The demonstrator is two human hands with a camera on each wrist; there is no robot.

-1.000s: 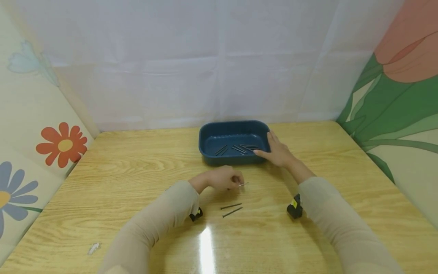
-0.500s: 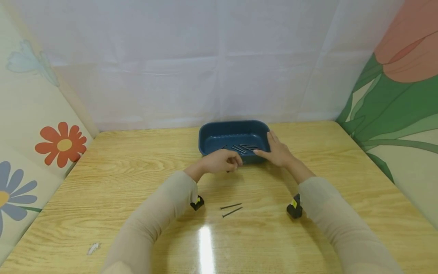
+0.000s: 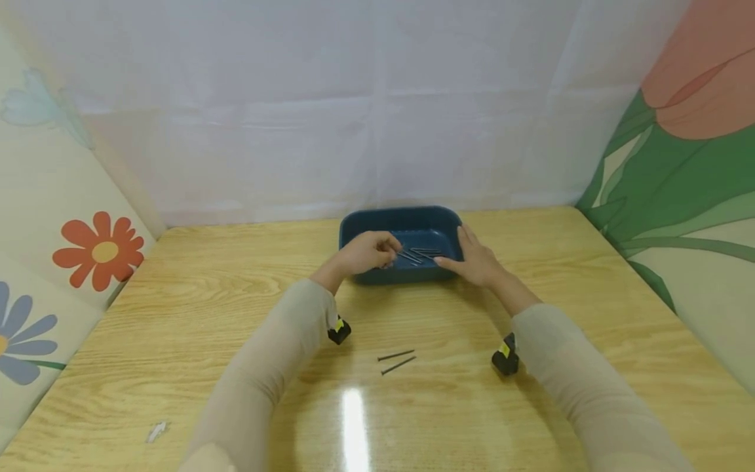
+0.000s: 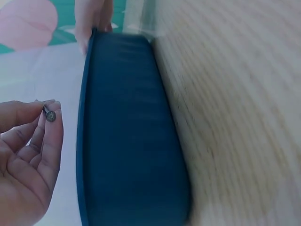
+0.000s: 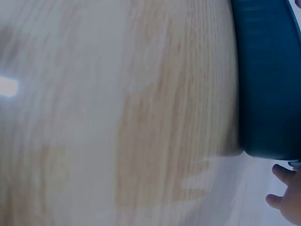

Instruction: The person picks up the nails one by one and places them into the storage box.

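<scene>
My left hand [image 3: 370, 252] is over the front left part of a dark blue plastic tub [image 3: 407, 275]. In the left wrist view, its thumb and fingertips pinch a metal nail [image 4: 50, 116], round head toward the camera. Several more nails [image 3: 420, 254] lie on the tub's floor. At the tub's right end my right hand [image 3: 476, 262] holds the corner, thumb over the front rim and fingers along the outer side. Only a few of its fingertips show in the right wrist view. Two loose nails [image 3: 396, 362] lie on the table in front of the tub.
The tub stands near the back of the wood-grain table [image 3: 236, 282]. A white sheet [image 3: 265, 131] hangs behind it, and flower-patterned panels flank both sides. A small pale scrap or worn patch [image 3: 156, 431] shows at the front left. Each wrist carries a small black camera.
My left hand has risen from the table with the nail and moved forward and left, over the tub. My right hand stays at the tub's right end.
</scene>
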